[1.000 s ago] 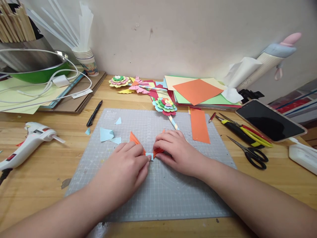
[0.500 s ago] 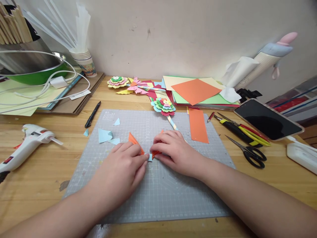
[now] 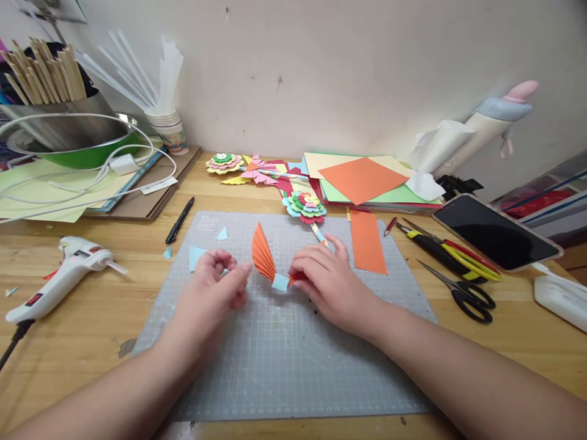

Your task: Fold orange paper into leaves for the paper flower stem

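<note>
An orange pleated paper piece [image 3: 263, 252] fans out to the left from a small blue paper band [image 3: 280, 282] at its middle. My right hand [image 3: 328, 275] pinches its right side, whose fan is mostly hidden under the fingers. Left of the fan, my left hand [image 3: 220, 284] is raised a little over the grey cutting mat [image 3: 275, 366], slightly blurred, its fingers curled and thumb stretched out, not touching the orange paper. A blue paper scrap [image 3: 195, 257] lies partly behind it. Further right rests an orange paper strip [image 3: 368, 241].
A white glue gun [image 3: 68, 275] and a black pen [image 3: 180, 220] lie left. Scissors [image 3: 463, 293], pliers [image 3: 444, 253] and a phone [image 3: 495, 231] are right. Behind are paper flowers [image 3: 305, 206], paper sheets [image 3: 364, 180] and a paper cup [image 3: 172, 134] with white sticks.
My left hand has let go of the orange paper and moved left and up, uncovering the left fan and blue band. My right hand still holds the right side. The view has tilted slightly upward.
</note>
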### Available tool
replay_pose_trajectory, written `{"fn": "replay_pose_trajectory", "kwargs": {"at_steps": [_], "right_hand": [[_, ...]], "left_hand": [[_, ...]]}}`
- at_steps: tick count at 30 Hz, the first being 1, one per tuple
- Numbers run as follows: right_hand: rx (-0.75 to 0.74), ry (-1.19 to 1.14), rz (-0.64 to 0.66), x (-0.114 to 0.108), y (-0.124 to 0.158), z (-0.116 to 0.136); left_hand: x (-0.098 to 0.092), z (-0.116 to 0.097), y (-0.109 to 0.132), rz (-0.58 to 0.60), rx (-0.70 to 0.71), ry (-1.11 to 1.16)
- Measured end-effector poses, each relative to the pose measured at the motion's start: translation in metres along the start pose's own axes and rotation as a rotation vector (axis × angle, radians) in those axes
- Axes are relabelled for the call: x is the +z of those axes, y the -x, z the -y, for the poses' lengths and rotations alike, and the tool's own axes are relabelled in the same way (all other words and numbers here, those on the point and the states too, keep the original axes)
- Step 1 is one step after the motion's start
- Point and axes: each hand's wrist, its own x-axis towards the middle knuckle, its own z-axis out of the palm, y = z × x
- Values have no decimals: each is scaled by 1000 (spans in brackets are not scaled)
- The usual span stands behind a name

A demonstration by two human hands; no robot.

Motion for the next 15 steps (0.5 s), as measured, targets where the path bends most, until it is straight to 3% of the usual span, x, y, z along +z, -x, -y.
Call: {"fn": "replay_pose_trajectory", "kwargs": {"at_steps": [3, 5, 9, 11, 13, 15], "right_hand": [[-26, 41, -121, 0, 2, 4], [-63, 83, -160, 1, 4, 7], [-131, 98, -237, 0, 7, 12], [-96, 17, -423, -2, 8, 11], [-15, -162, -674, -3, 7, 10], [62, -420, -795, -2, 6, 8]], "left_hand": [[2, 6, 1, 233, -92, -138], [4, 9, 1, 342, -82, -184], [4, 13, -1, 330, 32, -260], [1, 13, -1, 281, 171, -322], [-3, 13, -1, 213, 415, -404], [-7, 10, 0, 178, 693, -507]]}}
